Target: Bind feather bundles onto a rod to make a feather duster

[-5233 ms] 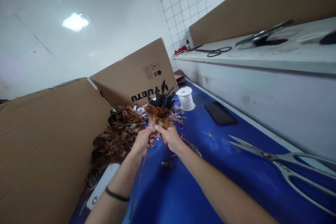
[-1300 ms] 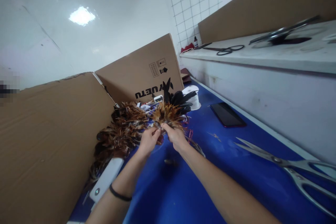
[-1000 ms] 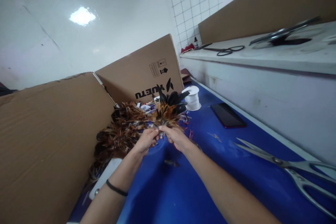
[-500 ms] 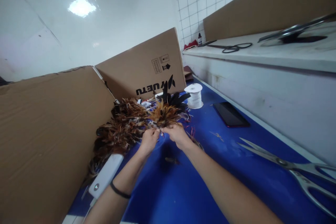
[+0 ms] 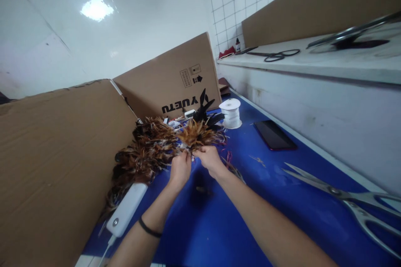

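Both hands meet at the near base of a bunch of golden-brown and black feathers (image 5: 196, 132). My left hand (image 5: 181, 170) is closed, its fingertips pinching the base of the bunch. Beside it my right hand (image 5: 209, 159) pinches the same base from the right, thumb and fingers together. Exactly what part lies between the fingertips is too small to make out. A large pile of brown feathers (image 5: 142, 156) lies to the left, close to my left hand. Loose pink and dark feather strands (image 5: 231, 160) lie just right of my right hand.
Cardboard panels (image 5: 169, 77) stand behind and left. On the blue table (image 5: 216, 225) are a white spool (image 5: 231, 113), a dark phone (image 5: 275, 134), large metal scissors (image 5: 335, 192) and a white corded device (image 5: 127, 209). Black-handled scissors (image 5: 275, 55) lie on the shelf (image 5: 307, 60) at right.
My left hand has shifted slightly right and its forearm has swung right. The feather bunch has tilted a little, its black feathers more upright. Both hands still pinch its base.
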{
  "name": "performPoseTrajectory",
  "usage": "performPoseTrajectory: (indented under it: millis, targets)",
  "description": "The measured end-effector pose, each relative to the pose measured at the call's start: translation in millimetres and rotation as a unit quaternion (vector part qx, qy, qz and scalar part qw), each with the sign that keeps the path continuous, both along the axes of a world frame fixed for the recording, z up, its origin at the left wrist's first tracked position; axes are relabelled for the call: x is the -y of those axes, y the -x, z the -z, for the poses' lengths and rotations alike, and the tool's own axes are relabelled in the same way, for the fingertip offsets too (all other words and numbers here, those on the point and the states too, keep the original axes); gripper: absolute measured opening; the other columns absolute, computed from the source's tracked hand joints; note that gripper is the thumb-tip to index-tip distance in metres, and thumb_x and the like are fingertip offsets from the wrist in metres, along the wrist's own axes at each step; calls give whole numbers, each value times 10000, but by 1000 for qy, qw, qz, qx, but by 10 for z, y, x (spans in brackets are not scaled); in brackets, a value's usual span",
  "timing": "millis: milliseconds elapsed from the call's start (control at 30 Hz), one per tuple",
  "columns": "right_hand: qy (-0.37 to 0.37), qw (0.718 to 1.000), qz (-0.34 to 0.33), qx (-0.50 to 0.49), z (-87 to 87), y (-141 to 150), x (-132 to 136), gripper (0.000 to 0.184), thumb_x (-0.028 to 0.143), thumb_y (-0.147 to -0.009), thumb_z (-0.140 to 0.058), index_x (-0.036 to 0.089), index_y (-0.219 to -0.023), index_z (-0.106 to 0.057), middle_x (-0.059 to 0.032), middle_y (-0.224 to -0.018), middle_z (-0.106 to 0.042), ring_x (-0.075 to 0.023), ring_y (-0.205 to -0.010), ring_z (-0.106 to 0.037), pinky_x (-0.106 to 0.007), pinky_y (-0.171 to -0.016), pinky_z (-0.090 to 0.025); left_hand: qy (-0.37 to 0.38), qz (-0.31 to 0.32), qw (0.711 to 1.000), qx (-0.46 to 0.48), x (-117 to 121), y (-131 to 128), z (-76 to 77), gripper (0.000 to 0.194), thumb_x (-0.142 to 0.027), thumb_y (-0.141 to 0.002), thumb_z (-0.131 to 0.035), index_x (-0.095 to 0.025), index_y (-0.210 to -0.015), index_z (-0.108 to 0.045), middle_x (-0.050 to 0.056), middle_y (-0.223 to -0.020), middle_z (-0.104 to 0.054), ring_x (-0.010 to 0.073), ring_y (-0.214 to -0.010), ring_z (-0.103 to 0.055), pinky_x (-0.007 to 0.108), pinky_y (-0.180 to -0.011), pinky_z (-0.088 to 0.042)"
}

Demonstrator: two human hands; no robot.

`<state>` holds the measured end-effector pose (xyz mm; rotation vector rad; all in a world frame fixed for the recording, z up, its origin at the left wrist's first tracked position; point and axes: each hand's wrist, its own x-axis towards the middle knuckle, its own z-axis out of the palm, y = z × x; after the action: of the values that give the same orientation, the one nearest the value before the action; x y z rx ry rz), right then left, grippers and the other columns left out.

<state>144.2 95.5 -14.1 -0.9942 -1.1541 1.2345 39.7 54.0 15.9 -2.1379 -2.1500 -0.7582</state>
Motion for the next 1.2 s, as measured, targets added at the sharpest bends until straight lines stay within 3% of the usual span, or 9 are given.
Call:
performPoseTrajectory:
  millis: [267, 433, 567, 700, 867, 1200]
  targets:
    - [-33, 999, 15, -9, -21, 12, 20, 153, 286, -571, -657, 136, -564, -627, 27, -517, -579, -84, -474, -473, -194, -458, -337, -12, -9, 994, -106, 84, -88, -60, 300, -233, -909, -292, -144, -968, -571, 98, -762, -666, 180, -692, -634, 248, -623, -414]
    - [41, 998, 23, -35, -80, -1, 65, 313, 313, -572, -664, 163, -388, -460, 58, -322, -395, -52, -317, -330, -202, -351, -223, -10, -39, 978, -207, 130, -135, -8, 321, -203, -913, -257, -132, -1074, -526, 95, -790, -645, 190, -667, -636, 253, -575, -427]
    - [107, 991, 2, -76, -138, 0, 104, 299, 236, -581, -617, 198, -400, -382, 87, -271, -306, -46, -252, -261, -202, -295, -169, -18, -32, 959, -282, 127, -119, 80, 393, -127, -882, -297, -90, -1249, -430, 123, -894, -631, 186, -716, -640, 249, -593, -457]
    - [139, 983, -24, -119, -230, -33, 155, 261, 200, -570, -613, 202, -440, -387, 102, -269, -279, -45, -234, -232, -201, -264, -131, -37, -26, 940, -339, 121, -92, 144, 458, -68, -837, -348, -48, -1292, -396, 132, -891, -616, 182, -720, -633, 250, -595, -480]
    - [140, 978, -26, -155, -266, -65, 181, 202, 293, -605, -655, 173, -572, -496, 107, -314, -320, -36, -256, -223, -189, -255, -137, -97, -5, 923, -371, 125, -62, 228, 492, -57, -808, -410, -31, -1299, -391, 97, -799, -590, 166, -689, -611, 240, -584, -487]
    - [189, 972, 3, -140, -253, -65, 179, 216, 309, -564, -685, 164, -566, -525, 109, -306, -296, -39, -273, -216, -198, -272, -123, -157, 34, 907, -389, 140, -4, 298, 479, -78, -800, -426, -21, -1276, -417, 83, -779, -572, 170, -666, -585, 255, -560, -478]
